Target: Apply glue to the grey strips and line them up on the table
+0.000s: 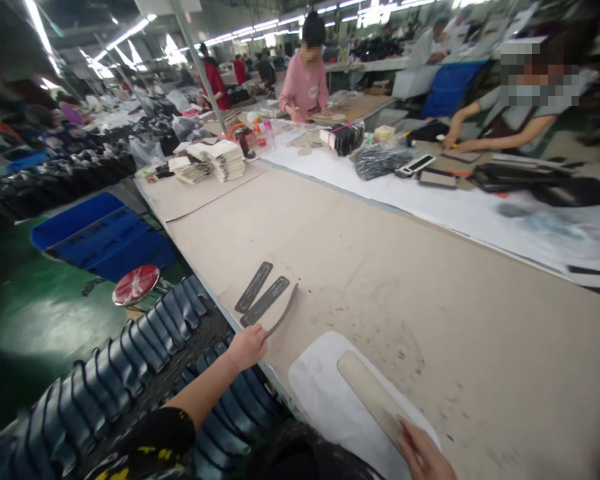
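Observation:
My left hand (247,345) pinches one end of a thin dark strip (286,313), which curves up off the table edge on. Beside it, two flat dark strips with rounded corners lie side by side: one dark strip (253,287) to the left and another dark strip (265,301) closer to the hand. At the lower right my right hand (425,453) has its fingers closed at the near end of a long beige strip (367,387) with a rounded far end. That strip rests over a white rounded sheet (317,370) on the table.
The beige-covered table (380,267) bears dark smudges. Dark curved pieces (115,360) stand in rows at lower left, near a red stool (136,285) and blue bins (105,233). Pale stacked pieces (225,160) sit farther back. Co-workers stand across the table, one in pink (305,83).

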`<control>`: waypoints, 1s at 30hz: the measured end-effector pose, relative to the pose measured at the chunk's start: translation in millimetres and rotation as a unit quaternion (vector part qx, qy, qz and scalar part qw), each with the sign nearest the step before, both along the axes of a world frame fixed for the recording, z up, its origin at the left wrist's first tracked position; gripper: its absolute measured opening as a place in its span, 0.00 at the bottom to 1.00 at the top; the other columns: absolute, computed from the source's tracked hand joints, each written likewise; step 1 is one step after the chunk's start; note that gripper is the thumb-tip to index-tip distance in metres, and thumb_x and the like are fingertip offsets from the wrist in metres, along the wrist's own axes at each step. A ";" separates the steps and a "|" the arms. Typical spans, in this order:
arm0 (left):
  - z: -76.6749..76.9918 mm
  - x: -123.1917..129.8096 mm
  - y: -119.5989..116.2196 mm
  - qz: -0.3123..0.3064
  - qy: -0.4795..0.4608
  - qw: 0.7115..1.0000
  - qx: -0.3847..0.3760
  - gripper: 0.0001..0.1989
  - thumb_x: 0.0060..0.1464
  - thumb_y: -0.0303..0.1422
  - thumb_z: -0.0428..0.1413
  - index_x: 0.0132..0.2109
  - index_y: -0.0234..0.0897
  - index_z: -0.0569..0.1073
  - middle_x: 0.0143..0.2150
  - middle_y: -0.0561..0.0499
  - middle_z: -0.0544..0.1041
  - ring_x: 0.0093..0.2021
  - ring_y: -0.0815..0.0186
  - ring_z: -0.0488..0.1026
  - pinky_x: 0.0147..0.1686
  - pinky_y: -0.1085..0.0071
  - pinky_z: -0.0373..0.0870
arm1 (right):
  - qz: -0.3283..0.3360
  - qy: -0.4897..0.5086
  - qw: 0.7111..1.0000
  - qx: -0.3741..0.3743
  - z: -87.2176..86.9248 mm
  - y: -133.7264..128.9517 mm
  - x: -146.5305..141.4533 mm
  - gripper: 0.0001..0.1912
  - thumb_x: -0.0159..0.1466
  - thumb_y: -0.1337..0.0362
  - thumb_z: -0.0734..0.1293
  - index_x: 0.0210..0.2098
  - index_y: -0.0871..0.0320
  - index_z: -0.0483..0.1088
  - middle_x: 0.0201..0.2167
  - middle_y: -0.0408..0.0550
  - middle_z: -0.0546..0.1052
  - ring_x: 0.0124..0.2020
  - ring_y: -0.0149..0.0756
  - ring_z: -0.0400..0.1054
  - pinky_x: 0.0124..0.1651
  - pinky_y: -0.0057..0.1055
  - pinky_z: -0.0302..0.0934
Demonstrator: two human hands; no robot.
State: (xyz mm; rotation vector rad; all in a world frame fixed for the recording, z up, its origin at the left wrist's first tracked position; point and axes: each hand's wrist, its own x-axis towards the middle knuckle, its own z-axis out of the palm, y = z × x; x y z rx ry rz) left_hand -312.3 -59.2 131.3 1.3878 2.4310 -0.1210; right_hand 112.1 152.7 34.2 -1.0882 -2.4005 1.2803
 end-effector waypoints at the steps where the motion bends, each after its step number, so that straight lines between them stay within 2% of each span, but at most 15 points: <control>1: 11.6 7.2 4.9 -0.021 -0.014 1.000 0.017 0.11 0.57 0.29 0.44 0.38 0.34 0.71 0.37 0.46 0.70 0.40 0.63 0.68 0.43 0.67 0.64 | -0.018 0.003 1.000 -0.007 6.2 1.2 -2.7 0.20 0.58 0.50 0.62 0.43 0.54 0.72 0.41 0.52 0.77 0.42 0.45 0.71 0.47 0.39 0.67; 5: 64.8 45.7 29.8 -0.115 -0.140 0.980 0.084 0.09 0.55 0.28 0.45 0.35 0.37 0.70 0.34 0.49 0.69 0.36 0.66 0.67 0.38 0.71 0.63 | -0.088 0.015 0.994 -0.069 29.7 3.8 -18.3 0.23 0.58 0.49 0.61 0.46 0.58 0.71 0.41 0.54 0.76 0.42 0.43 0.70 0.48 0.40 0.65; 7: 88.8 65.5 44.3 -0.155 -0.208 0.962 0.083 0.08 0.53 0.27 0.46 0.35 0.38 0.70 0.33 0.50 0.69 0.35 0.67 0.67 0.36 0.72 0.62 | -0.115 0.027 0.985 -0.127 39.3 4.6 -26.6 0.25 0.58 0.49 0.61 0.49 0.58 0.69 0.43 0.53 0.75 0.40 0.41 0.70 0.48 0.39 0.65; 9: 106.2 82.5 59.4 -0.188 -0.265 0.943 0.070 0.08 0.52 0.27 0.47 0.35 0.39 0.71 0.32 0.50 0.69 0.34 0.66 0.67 0.36 0.72 0.62 | -0.134 0.056 0.969 -0.199 46.6 4.9 -33.2 0.27 0.59 0.50 0.61 0.54 0.57 0.66 0.47 0.53 0.73 0.39 0.39 0.70 0.46 0.39 0.66; 12: 118.9 101.2 81.4 -0.215 -0.329 0.918 0.047 0.09 0.52 0.27 0.47 0.35 0.40 0.71 0.32 0.50 0.70 0.32 0.66 0.66 0.35 0.72 0.61 | -0.155 0.108 0.939 -0.287 53.3 5.0 -37.6 0.30 0.58 0.50 0.61 0.57 0.56 0.62 0.53 0.54 0.69 0.40 0.39 0.70 0.42 0.38 0.67; 16: 121.8 115.2 105.0 -0.236 -0.387 0.891 0.019 0.09 0.50 0.26 0.48 0.33 0.40 0.73 0.30 0.51 0.70 0.32 0.65 0.66 0.35 0.72 0.61 | -0.178 0.140 0.920 -0.320 56.5 6.9 -31.8 0.28 0.58 0.50 0.62 0.55 0.55 0.64 0.54 0.54 0.68 0.40 0.38 0.70 0.41 0.37 0.66; 19: 116.9 119.0 117.4 -0.216 -0.425 0.879 0.020 0.08 0.49 0.27 0.50 0.31 0.39 0.74 0.28 0.51 0.69 0.31 0.66 0.65 0.35 0.72 0.61 | -0.177 0.138 0.918 -0.328 55.5 7.1 -21.0 0.23 0.58 0.51 0.63 0.48 0.56 0.71 0.44 0.50 0.74 0.39 0.38 0.69 0.40 0.36 0.66; 22: 98.9 117.9 127.6 -0.180 -0.447 0.876 0.032 0.06 0.48 0.27 0.51 0.30 0.38 0.73 0.27 0.52 0.70 0.29 0.68 0.65 0.33 0.73 0.61 | -0.194 0.130 0.909 -0.346 48.8 2.6 -6.3 0.19 0.56 0.53 0.65 0.41 0.59 0.73 0.33 0.46 0.76 0.34 0.36 0.68 0.38 0.33 0.64; 26: 51.8 114.2 141.4 -0.090 -0.451 0.888 0.009 0.07 0.48 0.30 0.50 0.30 0.34 0.71 0.25 0.54 0.69 0.26 0.70 0.63 0.27 0.75 0.57 | -0.291 0.096 0.894 -0.327 30.1 -9.3 17.7 0.17 0.52 0.54 0.67 0.36 0.59 0.72 0.24 0.42 0.73 0.26 0.33 0.66 0.30 0.29 0.59; 30: -2.2 113.5 156.7 -0.005 -0.456 0.890 -0.001 0.10 0.49 0.36 0.51 0.30 0.33 0.71 0.22 0.56 0.67 0.23 0.72 0.61 0.24 0.76 0.55 | -0.331 0.073 0.890 -0.305 11.9 -21.6 35.2 0.13 0.50 0.55 0.67 0.29 0.58 0.66 0.19 0.39 0.70 0.21 0.30 0.61 0.26 0.28 0.53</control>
